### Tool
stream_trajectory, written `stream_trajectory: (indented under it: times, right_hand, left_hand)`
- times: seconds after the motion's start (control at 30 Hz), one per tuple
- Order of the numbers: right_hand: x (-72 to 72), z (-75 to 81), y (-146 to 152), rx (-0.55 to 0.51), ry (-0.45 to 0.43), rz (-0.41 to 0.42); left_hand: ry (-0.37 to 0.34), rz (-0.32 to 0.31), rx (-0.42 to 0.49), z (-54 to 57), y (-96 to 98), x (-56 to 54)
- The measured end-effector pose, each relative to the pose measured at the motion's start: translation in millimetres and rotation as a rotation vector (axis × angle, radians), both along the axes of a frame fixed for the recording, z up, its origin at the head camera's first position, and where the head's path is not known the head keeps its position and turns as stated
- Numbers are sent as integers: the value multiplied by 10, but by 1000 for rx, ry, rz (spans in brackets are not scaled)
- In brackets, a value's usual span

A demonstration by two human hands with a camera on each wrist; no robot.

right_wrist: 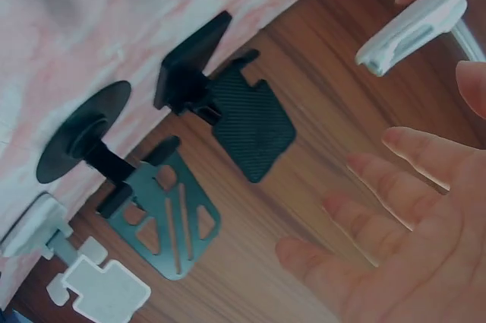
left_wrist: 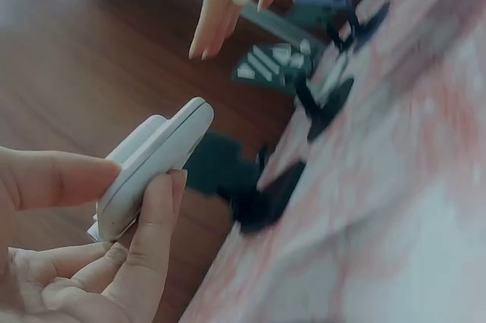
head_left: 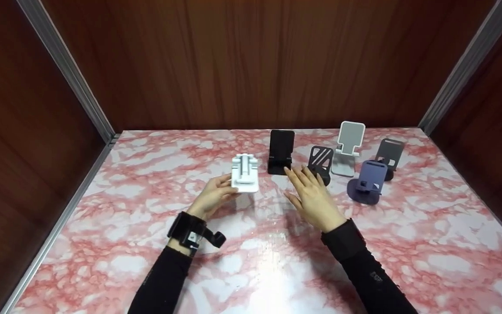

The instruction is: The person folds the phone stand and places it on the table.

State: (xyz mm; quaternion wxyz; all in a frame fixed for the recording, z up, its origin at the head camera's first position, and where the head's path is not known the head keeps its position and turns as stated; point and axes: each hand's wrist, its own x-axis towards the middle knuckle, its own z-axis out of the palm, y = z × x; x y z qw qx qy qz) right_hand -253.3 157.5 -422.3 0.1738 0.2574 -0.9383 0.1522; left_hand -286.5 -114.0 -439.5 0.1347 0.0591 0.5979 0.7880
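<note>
Left of centre, the left hand pinches a folded white stand — seemingly the one left to open. Centre: black stand, unfolded; right hand empty, fingers spread. Centre-right: slotted stand, pale stand, purple stand, grey stand — apparently done.

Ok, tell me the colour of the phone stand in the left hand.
The phone stand is white; the head view shows it best.

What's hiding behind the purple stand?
Behind the purple stand is a dark gray stand. In the head view, its upper plate and a bit of its black base show; the purple stand hides its lower left part.
</note>
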Motion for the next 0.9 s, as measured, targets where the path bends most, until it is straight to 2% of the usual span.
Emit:
stream_trajectory:
  times: [0.27,0.47,0.53,0.7,0.9]
  right_hand:
    - [-57,-70,48,23,-16,-20]
    - [-64,-89,66,36,-55,-31]
    - [-68,-100,71,35,-69,-30]
    - [-78,-131,89,45,-87,-33]
    - [-79,-149,109,59,-107,-41]
  left_hand:
    - [-14,39,-74,-144,-352,-118]
    - [-34,67,-180,-217,-625,-217]
    - [-41,62,-187,-233,-708,-237]
    - [-81,51,-135,-246,-869,-267]
    - [-106,76,-211,-245,-1025,-276]
